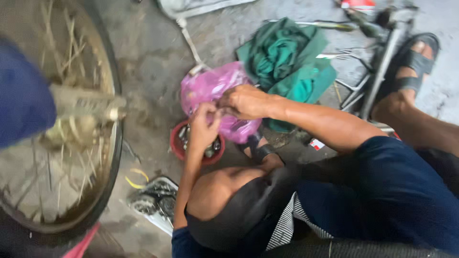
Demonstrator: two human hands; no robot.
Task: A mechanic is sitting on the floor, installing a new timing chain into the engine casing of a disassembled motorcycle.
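My left hand (203,126) and my right hand (246,101) meet, fingertips together, at the near top of a crumpled pink plastic bag (210,86) that lies on the concrete floor. Both appear to pinch the bag's plastic, though blur hides the exact grip. Just under my left hand stands a small red bowl (176,143) with several dark metal parts in it, touching the bag. My knees, in dark shorts, fill the bottom of the view.
A spoked bicycle wheel (112,157) stands at the left. A green cloth (287,52) lies behind the bag, next to a metal frame (377,71). My sandalled foot (413,62) is at the upper right. A black-and-white part (155,203) lies near my left knee.
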